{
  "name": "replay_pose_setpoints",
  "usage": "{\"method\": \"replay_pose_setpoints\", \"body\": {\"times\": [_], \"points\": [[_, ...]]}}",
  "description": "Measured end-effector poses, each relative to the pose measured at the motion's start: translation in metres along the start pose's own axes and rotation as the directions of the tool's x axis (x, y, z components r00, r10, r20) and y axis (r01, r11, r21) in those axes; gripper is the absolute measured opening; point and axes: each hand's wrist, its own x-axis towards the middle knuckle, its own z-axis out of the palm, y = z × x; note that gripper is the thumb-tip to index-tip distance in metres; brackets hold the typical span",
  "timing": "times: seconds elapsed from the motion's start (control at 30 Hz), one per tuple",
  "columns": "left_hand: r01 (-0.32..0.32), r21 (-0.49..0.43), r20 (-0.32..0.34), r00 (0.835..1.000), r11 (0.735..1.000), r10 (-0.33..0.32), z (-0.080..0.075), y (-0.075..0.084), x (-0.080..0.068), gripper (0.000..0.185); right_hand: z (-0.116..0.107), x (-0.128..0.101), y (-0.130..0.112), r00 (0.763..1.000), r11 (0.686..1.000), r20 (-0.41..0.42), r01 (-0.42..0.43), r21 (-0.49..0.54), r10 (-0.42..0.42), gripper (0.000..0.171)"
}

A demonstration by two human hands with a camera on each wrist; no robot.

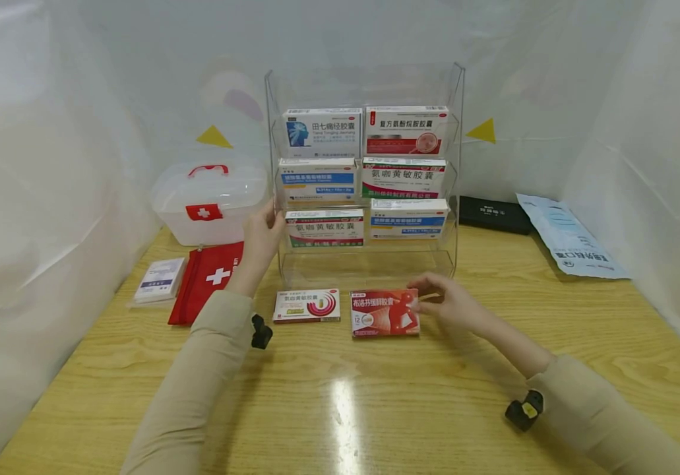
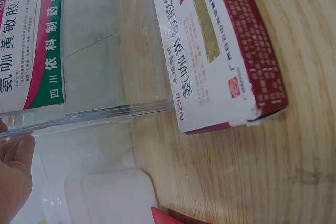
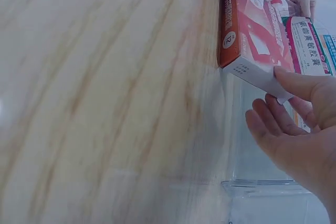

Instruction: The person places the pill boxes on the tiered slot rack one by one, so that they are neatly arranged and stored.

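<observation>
A clear display rack [image 1: 369, 264] stands at the centre with three tiers of medicine boxes. My left hand [image 1: 264, 231] pinches the rack's left side panel; in the left wrist view, fingers and thumb [image 2: 23, 153] lie on either side of the panel edge. In front of the rack, my right hand [image 1: 449, 303] holds a red medicine box [image 1: 382, 314] by its right end. The right wrist view shows the thumb near the corner of that box [image 3: 257, 80], with the fingers close to its end. To its left, a white and dark-red medicine box [image 1: 307, 306] lies on the table.
At left are a translucent first-aid box [image 1: 215, 191], a red pouch [image 1: 209, 280] with a white cross, and a small white pack [image 1: 159, 280]. A black case [image 1: 494, 214] and a pale blue mask packet [image 1: 571, 234] lie at right. White sheeting surrounds the wooden table [image 1: 292, 409].
</observation>
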Motion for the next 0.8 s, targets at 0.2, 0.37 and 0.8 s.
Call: {"method": "replay_pose_setpoints", "body": {"times": [0.2, 0.37, 0.8], "points": [[-0.002, -0.011, 0.003, 1.000, 1.000, 0.002, 0.000, -0.001, 0.000, 0.045, -0.004, -0.002, -0.002, 1.000, 0.997, 0.012, -0.007, 0.073, 0.006, 0.036], [-0.009, 0.001, -0.003, 1.000, 1.000, 0.009, -0.001, -0.002, 0.001, 0.045, -0.003, -0.005, -0.005, 1.000, 0.991, 0.016, -0.015, 0.130, 0.013, 0.036], [-0.011, 0.018, -0.005, 1.000, 1.000, 0.011, 0.001, -0.003, 0.001, 0.044, -0.003, -0.004, -0.013, 0.999, 0.991, -0.052, 0.010, 0.130, -0.003, 0.032]]}}
